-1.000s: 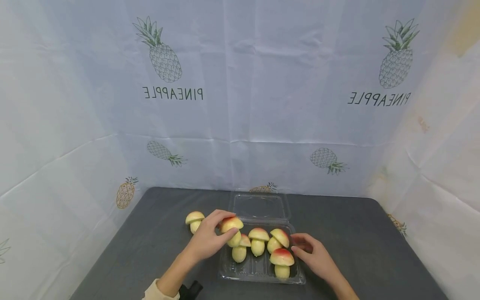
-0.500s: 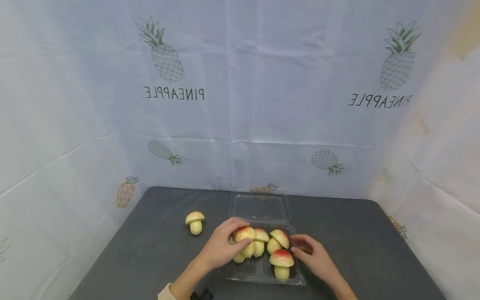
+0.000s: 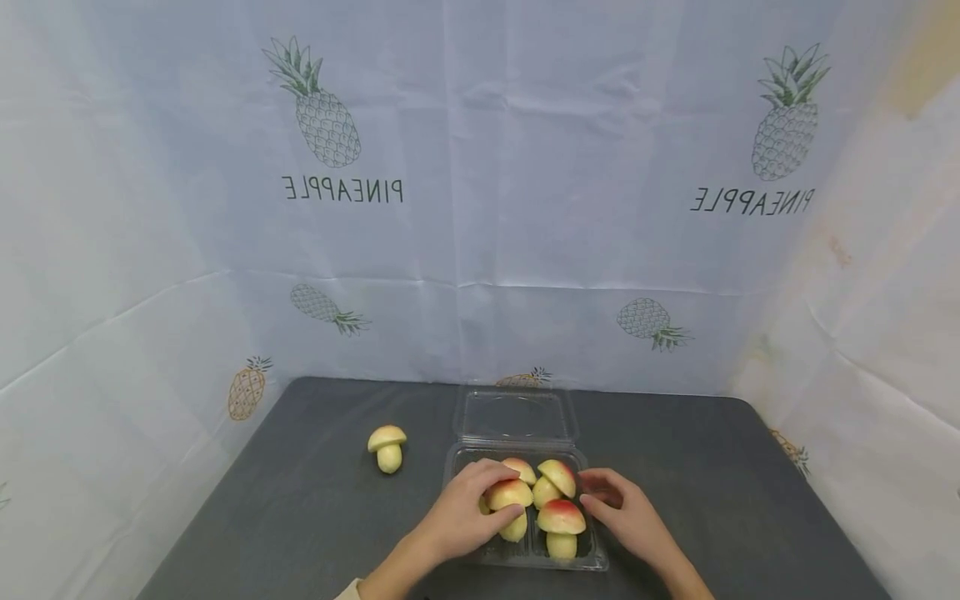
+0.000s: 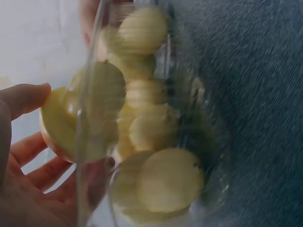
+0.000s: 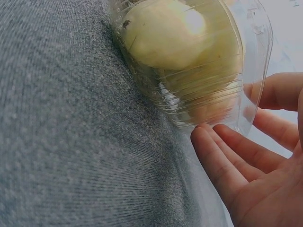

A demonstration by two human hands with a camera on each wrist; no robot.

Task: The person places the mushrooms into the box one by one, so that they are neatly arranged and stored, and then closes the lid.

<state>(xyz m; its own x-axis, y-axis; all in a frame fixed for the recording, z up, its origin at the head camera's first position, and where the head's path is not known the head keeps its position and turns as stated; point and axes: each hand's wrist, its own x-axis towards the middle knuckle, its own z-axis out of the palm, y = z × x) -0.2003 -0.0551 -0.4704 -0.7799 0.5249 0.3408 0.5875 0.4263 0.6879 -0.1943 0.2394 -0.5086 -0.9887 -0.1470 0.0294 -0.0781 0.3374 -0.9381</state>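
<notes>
My left hand pinches a mushroom-shaped piece with a pale yellow stem and reddish cap, over the left part of a clear plastic box. In the left wrist view the held piece lies between thumb and fingers, partly seen through the box's wall. More such pieces stand in the box: one at the back, one tilted at the right and one at front right. Another is mostly hidden by the left hand. Fairly straight fingers of my right hand touch the box's right side.
One more mushroom-shaped piece lies on the dark tabletop, left of the box. The box's clear lid lies folded back behind it. White pineapple-print cloth walls in the back and sides.
My left hand has moved right and toward me with the held piece, from the box's back left to over its left half. The right hand stays at the box's right side.
</notes>
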